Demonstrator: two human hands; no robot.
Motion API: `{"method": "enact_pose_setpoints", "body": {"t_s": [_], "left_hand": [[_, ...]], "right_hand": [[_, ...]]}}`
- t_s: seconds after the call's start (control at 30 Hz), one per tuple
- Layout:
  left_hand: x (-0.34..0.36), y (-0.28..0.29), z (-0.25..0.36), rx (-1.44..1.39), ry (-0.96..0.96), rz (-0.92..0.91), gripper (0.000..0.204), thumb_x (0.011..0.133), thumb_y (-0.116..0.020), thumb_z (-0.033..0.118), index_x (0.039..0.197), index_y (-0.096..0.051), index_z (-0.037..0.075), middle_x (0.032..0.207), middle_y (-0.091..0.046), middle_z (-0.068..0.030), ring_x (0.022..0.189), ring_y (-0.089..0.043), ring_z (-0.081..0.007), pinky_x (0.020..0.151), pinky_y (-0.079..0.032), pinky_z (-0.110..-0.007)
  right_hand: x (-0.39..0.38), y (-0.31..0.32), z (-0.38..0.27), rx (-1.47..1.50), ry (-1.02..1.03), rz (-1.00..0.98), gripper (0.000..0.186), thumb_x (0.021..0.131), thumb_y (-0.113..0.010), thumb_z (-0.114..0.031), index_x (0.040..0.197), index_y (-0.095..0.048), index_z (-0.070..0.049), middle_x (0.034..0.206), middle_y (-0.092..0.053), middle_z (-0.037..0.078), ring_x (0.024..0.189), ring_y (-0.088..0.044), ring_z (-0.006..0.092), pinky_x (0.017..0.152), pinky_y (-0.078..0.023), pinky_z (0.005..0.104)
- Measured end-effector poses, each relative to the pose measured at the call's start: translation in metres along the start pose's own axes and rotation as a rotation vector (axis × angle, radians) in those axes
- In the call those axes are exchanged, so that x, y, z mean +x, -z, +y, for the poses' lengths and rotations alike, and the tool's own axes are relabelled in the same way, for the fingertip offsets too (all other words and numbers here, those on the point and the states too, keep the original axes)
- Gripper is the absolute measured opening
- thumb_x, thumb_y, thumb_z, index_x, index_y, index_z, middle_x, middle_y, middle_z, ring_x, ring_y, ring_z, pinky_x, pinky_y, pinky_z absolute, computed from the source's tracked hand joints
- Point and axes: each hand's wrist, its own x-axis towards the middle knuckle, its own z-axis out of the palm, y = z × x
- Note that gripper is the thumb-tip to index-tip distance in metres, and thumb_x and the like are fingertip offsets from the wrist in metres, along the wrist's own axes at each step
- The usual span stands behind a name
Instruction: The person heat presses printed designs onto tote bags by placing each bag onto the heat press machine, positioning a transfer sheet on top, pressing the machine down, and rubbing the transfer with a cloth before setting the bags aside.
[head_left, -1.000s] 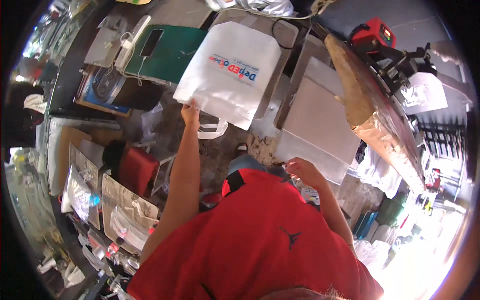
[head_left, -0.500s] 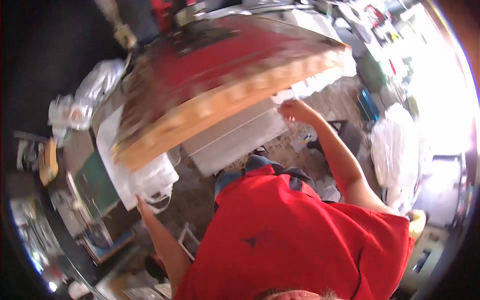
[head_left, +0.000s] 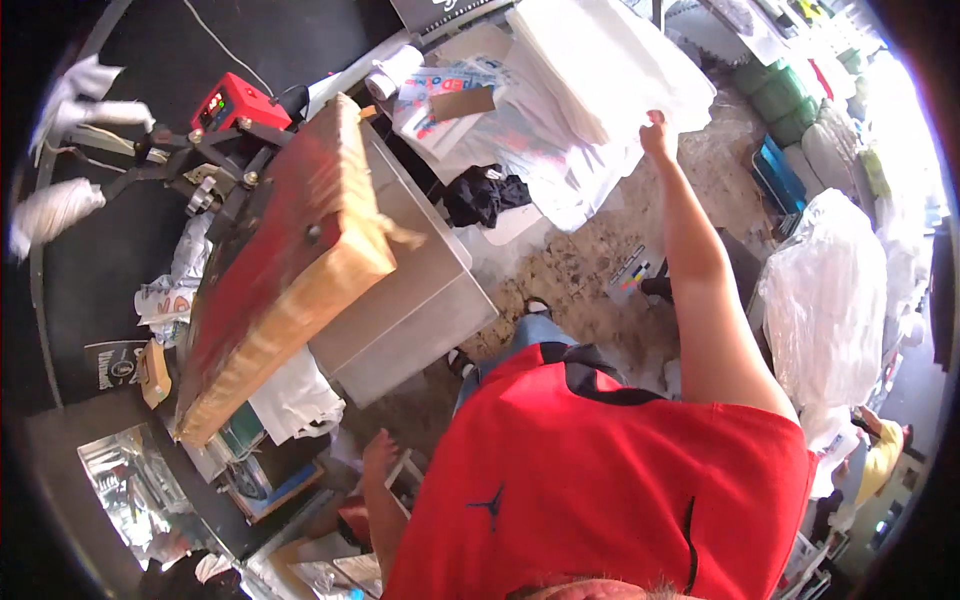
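Observation:
My right hand [head_left: 656,138] reaches out to the far right of centre. Its fingers are curled at the edge of a stack of large white sheets [head_left: 590,75], and seem to grip a sheet there. Low on the left, my left hand [head_left: 378,455] has its fingers apart, with nothing in it. Left of centre stands a big flat red panel with tape-wrapped edges [head_left: 290,200], on a jointed metal arm. Beside and below it is a grey flat slab [head_left: 410,310]. White cloth [head_left: 298,395] hangs under the panel's near end.
A red control box [head_left: 240,104] sits behind the panel. Printed plastic bags [head_left: 450,110] and a bunched black cloth [head_left: 487,195] lie by the white stack. At right are a large clear-wrapped bundle [head_left: 825,290] and a blue bin [head_left: 778,175]. A person in yellow [head_left: 882,455] is far right.
The red panel has swung left, uncovering the slab and the white stack. My right hand has moved farther out. My left hand has come away from the white sheet at left.

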Motion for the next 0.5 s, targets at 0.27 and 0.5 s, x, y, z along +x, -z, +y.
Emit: {"method": "enact_pose_setpoints", "body": {"t_s": [0.27, 0.5], "left_hand": [[-0.091, -0.089, -0.009, 0.141, -0.083, -0.128, 0.042, 0.091, -0.066, 0.042, 0.111, -0.066, 0.006, 0.09, -0.063, 0.0013, 0.077, -0.058, -0.0093, 0.067, -0.047, -0.025], [-0.079, -0.114, 0.02, 0.049, -0.075, -0.143, 0.042, 0.092, -0.064, 0.041, 0.118, -0.063, 0.007, 0.098, -0.066, -0.001, 0.082, -0.062, -0.0117, 0.072, -0.048, -0.027]], "right_hand": [[-0.009, -0.015, -0.086, -0.35, 0.119, -0.492, 0.043, 0.073, -0.072, -0.021, 0.115, -0.067, -0.014, 0.122, -0.062, 0.015, 0.119, -0.053, 0.0325, 0.104, -0.039, 0.0444], [-0.011, -0.037, -0.108, 0.012, 0.299, -0.515, 0.035, 0.075, -0.075, -0.02, 0.107, -0.068, -0.007, 0.112, -0.066, 0.015, 0.112, -0.059, 0.0338, 0.099, -0.044, 0.0456]]}}
